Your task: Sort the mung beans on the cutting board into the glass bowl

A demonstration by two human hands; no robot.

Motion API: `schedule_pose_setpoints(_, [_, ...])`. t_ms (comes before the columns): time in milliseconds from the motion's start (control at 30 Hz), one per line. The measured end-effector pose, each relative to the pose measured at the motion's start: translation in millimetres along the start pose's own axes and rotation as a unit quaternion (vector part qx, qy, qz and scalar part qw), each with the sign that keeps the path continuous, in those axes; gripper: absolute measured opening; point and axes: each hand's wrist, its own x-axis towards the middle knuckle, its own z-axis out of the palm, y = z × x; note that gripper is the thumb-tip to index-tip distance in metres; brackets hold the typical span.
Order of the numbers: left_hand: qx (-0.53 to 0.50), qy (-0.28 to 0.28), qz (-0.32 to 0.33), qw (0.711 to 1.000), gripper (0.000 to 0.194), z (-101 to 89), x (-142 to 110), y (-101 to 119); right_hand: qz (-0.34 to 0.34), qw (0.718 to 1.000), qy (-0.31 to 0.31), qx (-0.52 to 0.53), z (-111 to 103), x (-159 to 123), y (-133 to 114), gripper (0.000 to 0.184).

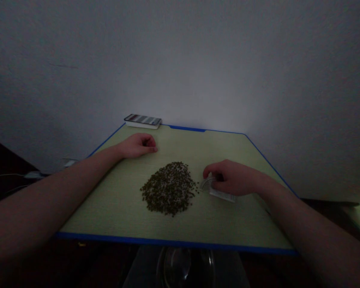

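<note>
A heap of small green-brown beans or seeds (169, 188), mixed with paler bits, lies on the light green tabletop (117, 212). To the right of the heap, my right hand (232, 178) is curled over a clear, flat piece with printed markings that looks like a protractor (207, 183). Its pale straight edge shows below my fingers, and its curved edge points towards a few stray seeds. Beyond the heap on the left, my left hand (138, 145) rests on the table, its fingers loosely curled in towards the thumb, with nothing visible in them.
A phone (143, 119) lies on a white box (141, 125) at the far left corner. Blue edging (174, 242) runs round the table, which stands against a pale wall (186, 68). A clear, rounded glass vessel (184, 268) sits below the near edge, over my lap. Cables (33, 175) lie at left.
</note>
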Motion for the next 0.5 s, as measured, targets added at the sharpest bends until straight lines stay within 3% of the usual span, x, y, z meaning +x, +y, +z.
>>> schedule_pose_setpoints(267, [0.004, 0.000, 0.002, 1.000, 0.030, 0.1, 1, -3, 0.038, 0.998, 0.039, -0.017, -2, 2, 11, 0.032])
schedule_pose_setpoints(500, [0.009, 0.003, 0.008, 1.000, 0.031, -0.1, 0, -3, 0.004, 0.999, 0.047, 0.005, 3, 7, 11, 0.033])
